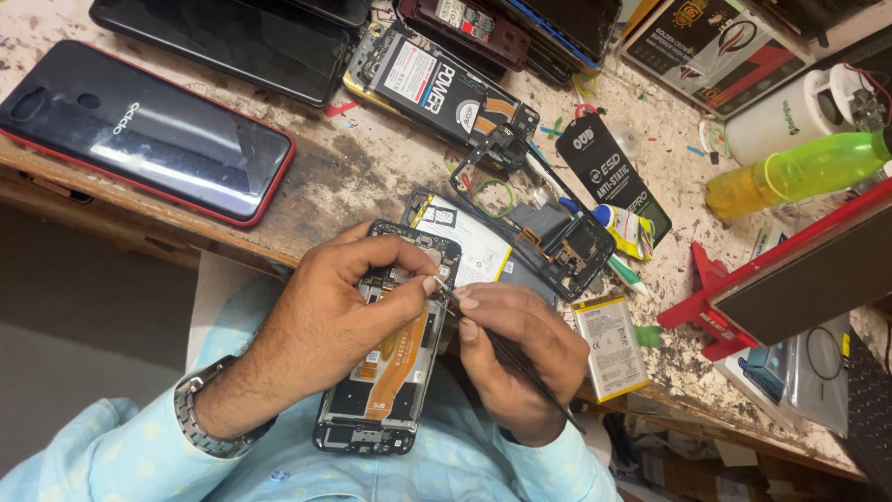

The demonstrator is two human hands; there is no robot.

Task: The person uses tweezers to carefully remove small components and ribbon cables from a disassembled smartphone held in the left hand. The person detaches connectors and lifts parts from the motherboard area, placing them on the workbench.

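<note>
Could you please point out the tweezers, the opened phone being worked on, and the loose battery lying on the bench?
Tweezers (pixel 516 358): head view, middle of the dark shaft.
Opened phone (pixel 376 409): head view, lower frame beside the orange flex cable.
Loose battery (pixel 610 346): head view, centre of its white label.

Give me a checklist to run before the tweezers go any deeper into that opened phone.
1. Opened phone steadied: ok, left hand wraps its upper half.
2. Tweezers gripped: ok, right hand pinches them like a pen.
3. Tip on target: cannot tell, the left thumb partly hides it.
4. Orange flex cable clear of the tip: ok, it lies lower on the board.
5. Phone supported underneath: not ok, it hangs off the workbench edge above the lap.
6. Loose battery out of the way: ok.
</note>
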